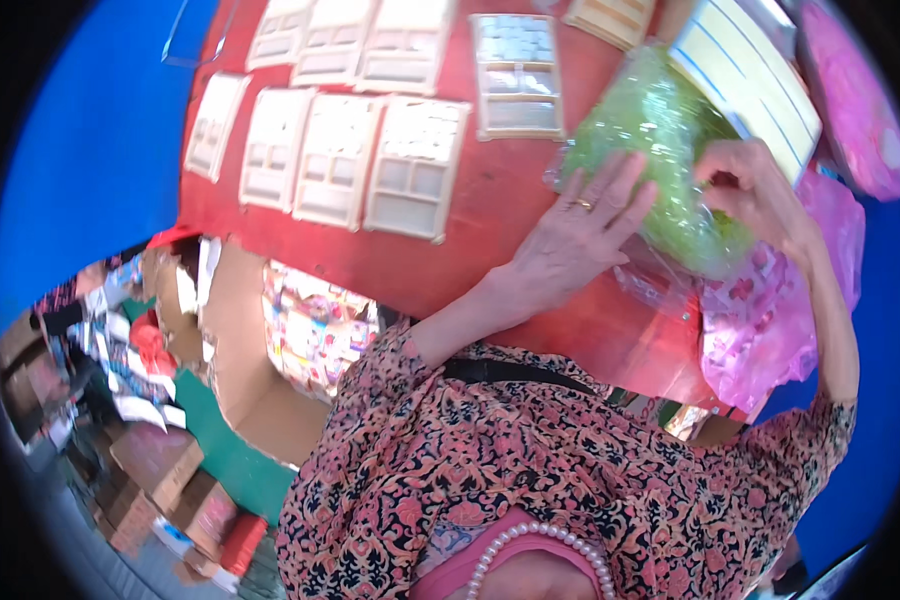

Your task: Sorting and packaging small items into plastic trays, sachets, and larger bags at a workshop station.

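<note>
A clear plastic bag (630,125) of light green contents lies at the right of the red table. My left hand (595,215) rests on its near left side, fingers stretched out and spread, a ring on one finger. At the bag's right side is my right hand (755,190), its fingers curled in and the thumb bent toward them. Whatever those fingertips pinch is too small to make out; yellow-green bits show just below them. Just left of the bag stands a cream-framed divided tray (520,75), its far section filled with small white pieces.
More divided trays (335,160) stand in two rows on the red table (450,265). A pale board with blue lines (760,75) and pink plastic bags (770,320) lie at the right. Left of me, below the table, are an open cardboard box (250,350) and piled cartons (155,460).
</note>
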The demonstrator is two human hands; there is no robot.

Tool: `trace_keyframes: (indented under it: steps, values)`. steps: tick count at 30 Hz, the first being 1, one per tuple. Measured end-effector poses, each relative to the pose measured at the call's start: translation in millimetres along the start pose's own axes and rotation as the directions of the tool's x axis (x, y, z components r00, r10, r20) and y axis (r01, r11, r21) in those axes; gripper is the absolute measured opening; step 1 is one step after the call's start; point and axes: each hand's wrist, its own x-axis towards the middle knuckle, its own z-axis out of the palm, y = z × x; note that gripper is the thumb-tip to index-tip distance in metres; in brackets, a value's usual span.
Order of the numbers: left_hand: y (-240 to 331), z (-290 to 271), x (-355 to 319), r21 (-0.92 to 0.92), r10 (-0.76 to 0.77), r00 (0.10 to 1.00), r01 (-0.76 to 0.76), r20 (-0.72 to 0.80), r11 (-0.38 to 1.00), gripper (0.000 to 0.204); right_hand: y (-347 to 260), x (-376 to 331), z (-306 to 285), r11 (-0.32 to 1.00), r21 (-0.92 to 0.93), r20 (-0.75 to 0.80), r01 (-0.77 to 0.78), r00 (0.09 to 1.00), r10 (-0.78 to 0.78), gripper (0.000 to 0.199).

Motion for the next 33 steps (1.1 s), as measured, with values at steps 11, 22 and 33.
trace_keyframes:
  steps: [11,22,33]
  values:
    - [3.8,-5.1,5.2,-0.021,-0.036,0.998,0.037,0.047,0.999,0.089,-7.6,-13.1,-38.6,0.982,0.141,-0.117,-0.128,0.982,0.145,0.009]
    - [14.5,-71.3,22.5,-0.451,-0.142,0.987,0.094,-0.074,0.887,0.054,-17.5,-19.1,-51.5,0.944,0.330,-0.199,-0.018,0.976,0.088,0.011]
    - [23.5,-71.4,66.0,-0.988,-0.360,0.922,0.109,0.143,-0.114,0.053,-88.7,5.6,-54.0,0.934,0.358,0.013,0.006,1.000,-0.011,0.005]
